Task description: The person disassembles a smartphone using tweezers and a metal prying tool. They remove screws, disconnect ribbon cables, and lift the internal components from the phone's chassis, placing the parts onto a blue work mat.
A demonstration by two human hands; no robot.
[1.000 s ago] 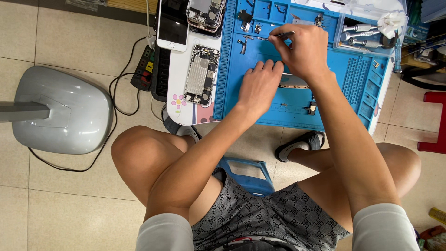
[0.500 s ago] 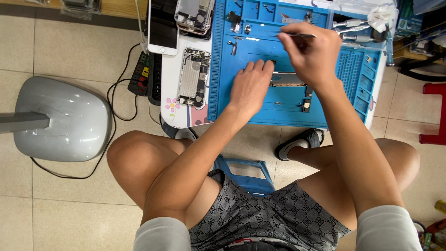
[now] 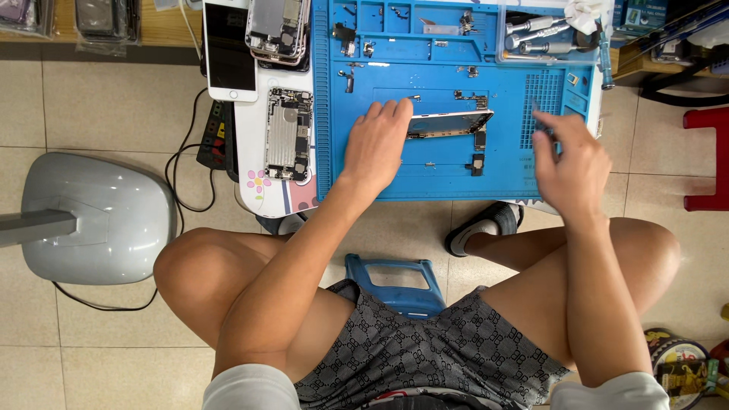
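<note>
The left hand (image 3: 377, 142) lies flat with its fingertips pressing one end of a thin phone frame (image 3: 449, 124), pinning it to the blue mat (image 3: 425, 171). The right hand (image 3: 575, 163) hovers over the mat's right side, blurred; I cannot tell whether it holds anything. Small loose parts (image 3: 478, 161) lie just beside the frame, and another opened phone (image 3: 287, 134) rests to the left. A careless sweep of either hand could, I think, scatter those parts off the mat.
</note>
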